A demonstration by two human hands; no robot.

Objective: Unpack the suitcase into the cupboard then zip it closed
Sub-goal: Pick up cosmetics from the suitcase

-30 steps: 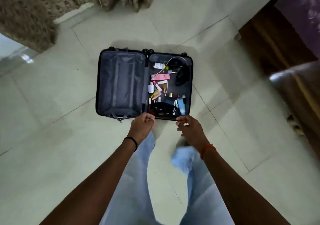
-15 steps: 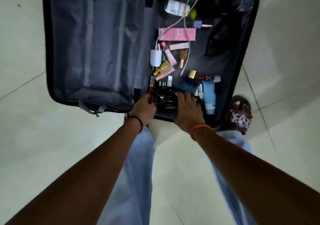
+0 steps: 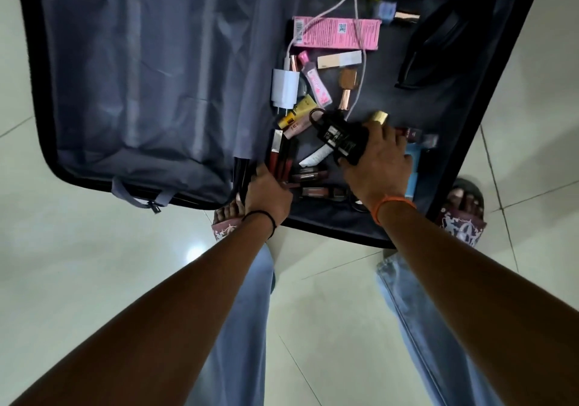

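A dark suitcase [image 3: 37, 98] lies open on the floor, its left half lined with grey fabric. The right half holds several small cosmetics: a pink box [image 3: 336, 33], a white charger [image 3: 284, 86] with its cable, a pink bottle [image 3: 315, 81], a yellow tube [image 3: 296, 114] and dark red lip tubes [image 3: 282, 159]. My right hand [image 3: 377, 164] is shut on a small black packet [image 3: 340, 138] lifted just above the items. Over the lip tubes at the near edge my left hand [image 3: 266, 194] is curled; its fingertips are hidden.
The suitcase lies on pale glossy floor tiles [image 3: 94, 264]. My feet in patterned sandals [image 3: 463, 217] stand against its near edge. A black object [image 3: 429, 58] lies in the right half near the far side. No cupboard is in view.
The view has closed in on the suitcase. My right hand has picked up the black packet and moved it up and away from the near edge. My left hand stays at the lip tubes.
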